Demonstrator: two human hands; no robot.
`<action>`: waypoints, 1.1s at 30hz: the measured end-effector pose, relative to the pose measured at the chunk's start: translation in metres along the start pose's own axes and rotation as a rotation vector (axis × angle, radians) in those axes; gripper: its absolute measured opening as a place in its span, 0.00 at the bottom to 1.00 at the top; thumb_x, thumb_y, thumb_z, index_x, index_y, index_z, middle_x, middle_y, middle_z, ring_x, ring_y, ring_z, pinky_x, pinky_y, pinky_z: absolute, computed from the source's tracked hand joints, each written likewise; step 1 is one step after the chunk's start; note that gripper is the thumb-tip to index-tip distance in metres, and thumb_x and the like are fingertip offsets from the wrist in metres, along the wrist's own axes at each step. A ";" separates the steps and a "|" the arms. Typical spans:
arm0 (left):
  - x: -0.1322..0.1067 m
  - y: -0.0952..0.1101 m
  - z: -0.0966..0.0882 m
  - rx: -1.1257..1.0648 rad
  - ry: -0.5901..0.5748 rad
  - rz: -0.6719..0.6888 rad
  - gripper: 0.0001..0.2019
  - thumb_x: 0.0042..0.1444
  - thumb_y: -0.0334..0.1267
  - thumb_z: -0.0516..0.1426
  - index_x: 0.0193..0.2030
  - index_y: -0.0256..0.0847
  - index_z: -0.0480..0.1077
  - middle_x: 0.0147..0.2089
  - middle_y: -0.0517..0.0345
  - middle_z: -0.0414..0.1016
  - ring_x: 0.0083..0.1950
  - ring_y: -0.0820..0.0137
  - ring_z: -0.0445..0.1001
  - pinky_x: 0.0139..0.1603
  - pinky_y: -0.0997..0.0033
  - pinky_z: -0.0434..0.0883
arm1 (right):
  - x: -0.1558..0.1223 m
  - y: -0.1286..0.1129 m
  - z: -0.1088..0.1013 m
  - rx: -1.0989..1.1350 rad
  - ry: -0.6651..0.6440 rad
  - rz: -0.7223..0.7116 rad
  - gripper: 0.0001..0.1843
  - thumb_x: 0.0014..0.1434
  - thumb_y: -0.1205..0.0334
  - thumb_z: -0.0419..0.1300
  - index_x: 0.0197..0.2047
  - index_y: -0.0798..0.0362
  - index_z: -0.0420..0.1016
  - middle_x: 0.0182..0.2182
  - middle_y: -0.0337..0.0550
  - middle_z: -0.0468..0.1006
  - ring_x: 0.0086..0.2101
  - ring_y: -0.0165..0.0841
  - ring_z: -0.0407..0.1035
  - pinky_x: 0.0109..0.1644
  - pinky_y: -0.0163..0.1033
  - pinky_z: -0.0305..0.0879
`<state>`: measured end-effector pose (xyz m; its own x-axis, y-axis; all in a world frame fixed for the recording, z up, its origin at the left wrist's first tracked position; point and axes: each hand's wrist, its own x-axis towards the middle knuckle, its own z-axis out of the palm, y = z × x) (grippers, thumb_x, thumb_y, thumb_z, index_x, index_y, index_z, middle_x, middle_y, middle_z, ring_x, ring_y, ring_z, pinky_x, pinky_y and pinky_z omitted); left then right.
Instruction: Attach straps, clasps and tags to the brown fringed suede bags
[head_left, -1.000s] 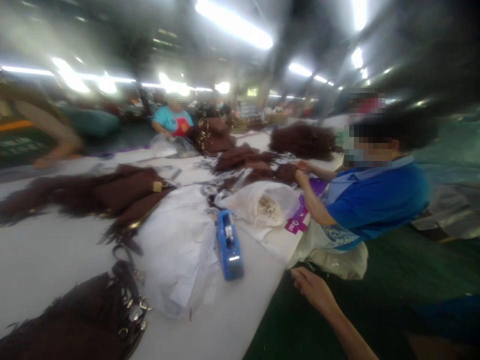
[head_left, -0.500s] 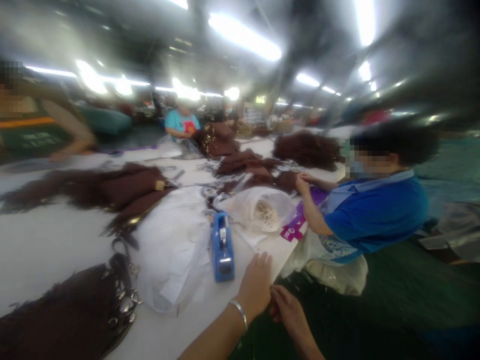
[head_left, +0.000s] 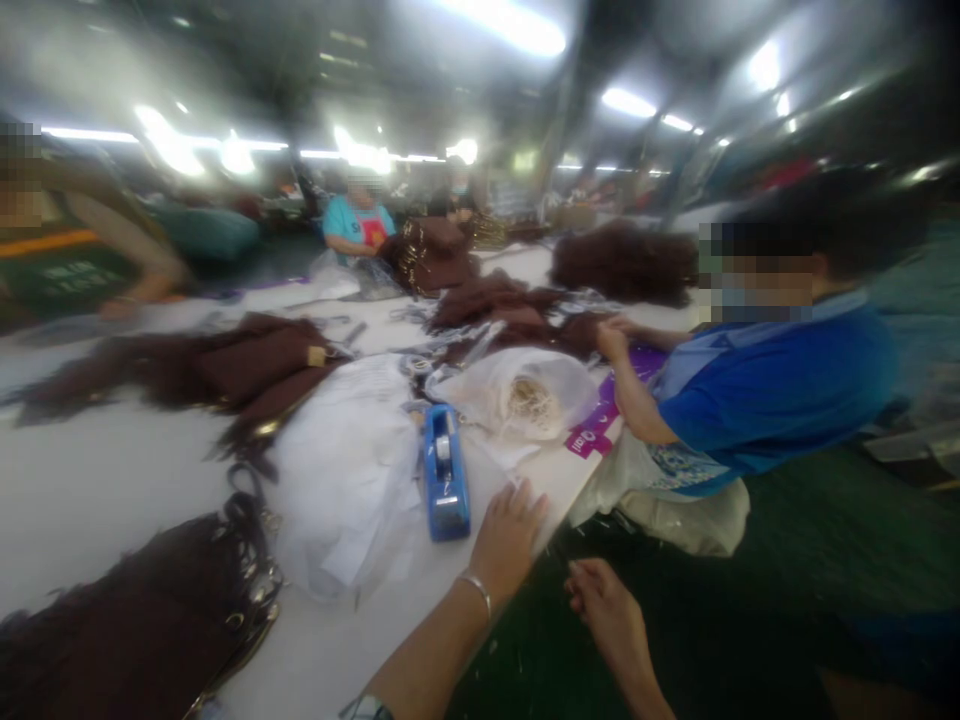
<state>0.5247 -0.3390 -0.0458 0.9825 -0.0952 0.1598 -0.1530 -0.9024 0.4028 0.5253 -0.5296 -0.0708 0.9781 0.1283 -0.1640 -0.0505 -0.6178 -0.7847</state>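
My left hand (head_left: 508,535), a thin bracelet on its wrist, lies flat with fingers spread on the white table (head_left: 112,490) near its right edge, just right of a blue tape dispenser (head_left: 444,473). My right hand (head_left: 604,605) hangs off the table's edge over the dark green floor, its fingers curled; what they hold, if anything, is blurred. A pile of white sheets (head_left: 349,470) lies left of the dispenser. A dark brown fringed bag (head_left: 150,620) with metal rings sits at the near left.
A person in a blue shirt (head_left: 765,395) works at the table's right side over a purple sheet (head_left: 600,425) and a clear bag (head_left: 525,395). More brown bags (head_left: 255,365) lie across the table. Other people sit at the far side.
My left hand came in and settled on the table beside the dispenser. My right hand drew back and down from the table's edge. The view shifted slightly.
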 end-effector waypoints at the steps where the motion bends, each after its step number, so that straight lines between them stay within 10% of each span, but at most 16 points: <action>1: -0.001 -0.001 0.000 -0.004 0.001 0.002 0.32 0.57 0.28 0.48 0.68 0.49 0.51 0.73 0.53 0.44 0.71 0.53 0.48 0.67 0.49 0.54 | -0.001 -0.002 -0.004 -0.088 0.094 -0.087 0.21 0.62 0.43 0.48 0.44 0.50 0.70 0.35 0.46 0.80 0.33 0.38 0.75 0.35 0.41 0.70; 5: 0.000 -0.005 0.004 -0.015 -0.022 0.005 0.31 0.57 0.30 0.50 0.68 0.49 0.52 0.73 0.52 0.44 0.71 0.53 0.47 0.68 0.49 0.52 | -0.017 -0.016 -0.011 -0.307 0.350 -0.403 0.20 0.65 0.47 0.47 0.49 0.51 0.70 0.47 0.53 0.76 0.46 0.43 0.72 0.50 0.44 0.66; 13: 0.001 -0.009 0.011 -0.026 0.029 -0.001 0.32 0.58 0.30 0.50 0.69 0.47 0.47 0.73 0.48 0.42 0.72 0.55 0.47 0.68 0.50 0.54 | -0.033 -0.034 0.013 -0.352 0.063 -0.264 0.20 0.67 0.46 0.43 0.47 0.45 0.71 0.36 0.43 0.81 0.32 0.37 0.77 0.33 0.35 0.67; 18: -0.002 -0.015 0.022 -0.123 0.178 -0.030 0.35 0.59 0.27 0.45 0.71 0.39 0.33 0.73 0.44 0.44 0.72 0.62 0.46 0.69 0.52 0.56 | -0.014 -0.053 0.011 -0.596 0.098 -0.332 0.17 0.66 0.51 0.46 0.48 0.45 0.72 0.37 0.43 0.82 0.31 0.37 0.77 0.30 0.35 0.64; 33: -0.005 -0.019 0.026 -0.261 0.231 -0.070 0.32 0.61 0.29 0.43 0.71 0.39 0.37 0.72 0.45 0.46 0.72 0.62 0.47 0.69 0.48 0.56 | 0.045 -0.071 0.029 -0.662 0.261 -0.552 0.20 0.68 0.51 0.44 0.52 0.54 0.68 0.42 0.50 0.76 0.35 0.35 0.74 0.30 0.33 0.62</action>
<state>0.5251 -0.3322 -0.0772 0.9462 0.0879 0.3115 -0.1371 -0.7629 0.6319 0.5668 -0.4576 -0.0401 0.8475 0.4089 0.3385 0.4879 -0.8512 -0.1934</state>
